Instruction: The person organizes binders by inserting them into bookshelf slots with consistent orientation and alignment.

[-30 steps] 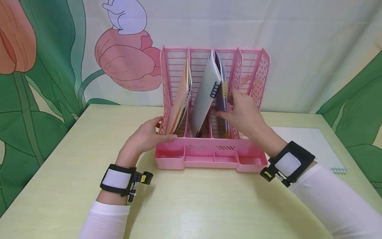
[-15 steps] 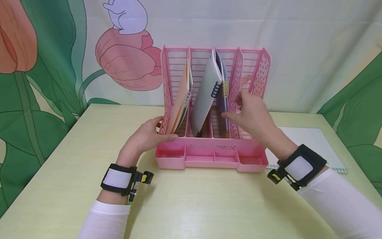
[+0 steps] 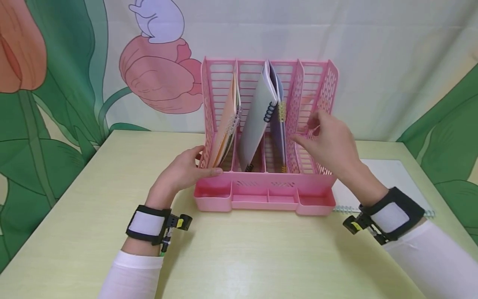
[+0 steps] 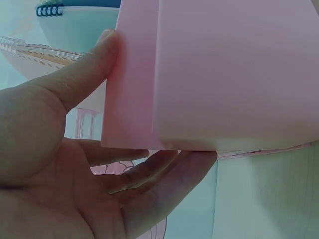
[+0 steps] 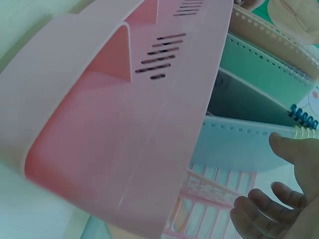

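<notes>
A pink desktop file rack (image 3: 213, 204) stands upright on the table with small trays along its front. My left hand (image 3: 183, 169) holds its left side; in the left wrist view the thumb (image 4: 92, 64) lies over the front edge and the fingers bend round the outer side. Inside lean peach notebooks (image 3: 224, 128), a grey notebook (image 3: 257, 116) with a black coil, and a blue-purple notebook (image 3: 276, 133) with a yellow coil. My right hand (image 3: 332, 143) hovers before the rightmost compartment, thumb and fingers apart, holding nothing. The right wrist view shows that hand's fingers (image 5: 271, 209) loosely bent.
On the table (image 3: 239, 257), a white spiral notebook (image 3: 388, 178) lies flat to the right of the rack, partly behind my right wrist. A printed curtain (image 3: 373, 74) hangs right behind the table.
My right hand has moved right, away from the blue-purple notebook, past the divider to the rightmost compartment. My left hand, the rack and its notebooks look the same.
</notes>
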Demonstrator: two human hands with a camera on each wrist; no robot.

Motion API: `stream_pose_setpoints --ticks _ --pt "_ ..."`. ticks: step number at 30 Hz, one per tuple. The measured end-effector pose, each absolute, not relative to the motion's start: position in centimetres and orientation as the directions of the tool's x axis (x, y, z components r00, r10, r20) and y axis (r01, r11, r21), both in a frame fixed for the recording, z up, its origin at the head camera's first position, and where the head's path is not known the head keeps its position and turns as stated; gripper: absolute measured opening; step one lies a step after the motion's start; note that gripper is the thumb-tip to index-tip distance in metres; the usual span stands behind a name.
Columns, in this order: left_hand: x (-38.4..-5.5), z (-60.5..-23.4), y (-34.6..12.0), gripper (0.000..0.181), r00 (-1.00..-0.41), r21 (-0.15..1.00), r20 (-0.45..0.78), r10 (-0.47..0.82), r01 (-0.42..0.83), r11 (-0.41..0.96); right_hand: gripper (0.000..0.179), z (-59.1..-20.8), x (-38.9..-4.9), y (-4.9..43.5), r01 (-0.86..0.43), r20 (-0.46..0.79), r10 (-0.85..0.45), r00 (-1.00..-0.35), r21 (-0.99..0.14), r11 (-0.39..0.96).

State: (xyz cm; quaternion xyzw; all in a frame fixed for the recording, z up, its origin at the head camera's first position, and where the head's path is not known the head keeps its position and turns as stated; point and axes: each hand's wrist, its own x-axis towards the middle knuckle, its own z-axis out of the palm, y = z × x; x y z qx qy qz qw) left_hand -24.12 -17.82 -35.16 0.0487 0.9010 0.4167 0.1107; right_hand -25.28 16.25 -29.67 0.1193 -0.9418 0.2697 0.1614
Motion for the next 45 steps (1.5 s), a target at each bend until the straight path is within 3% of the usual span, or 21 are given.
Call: stream_pose_setpoints --ticks 14,23,30,37,45 --pt "-24.2 -35.3 -17.9 0.091 -0.970 0.760 -0.146 0.197 0.017 0.650 0.037 -30.4 -24.8 19.9 -0.259 0.429 -0.017 -0.903 -0.513 0.818" --pt "-24.3 -35.2 -18.2 0.090 -0.966 0.767 -0.163 0.202 0.005 0.642 0.040 -31.4 -24.5 22.6 -0.190 0.346 0.002 -0.938 -0.520 0.833" --pt "-24.3 -35.2 -18.2 0.092 -0.965 0.765 -0.180 0.192 -0.015 0.644 0.037 -32.2 -24.7 24.1 -0.140 0.228 -0.030 -0.973 -0.482 0.865" --pt "-24.2 -35.1 -18.2 0.091 -0.963 0.762 -0.189 0.190 -0.022 0.647 0.046 -33.1 -24.7 25.8 -0.111 0.058 -0.095 -0.994 -0.428 0.897" --pt "-24.2 -35.0 -18.1 0.090 -0.961 0.765 -0.202 0.191 -0.033 0.644 0.051 -34.4 -24.4 26.9 -0.151 -0.168 -0.225 -0.960 -0.366 0.918"
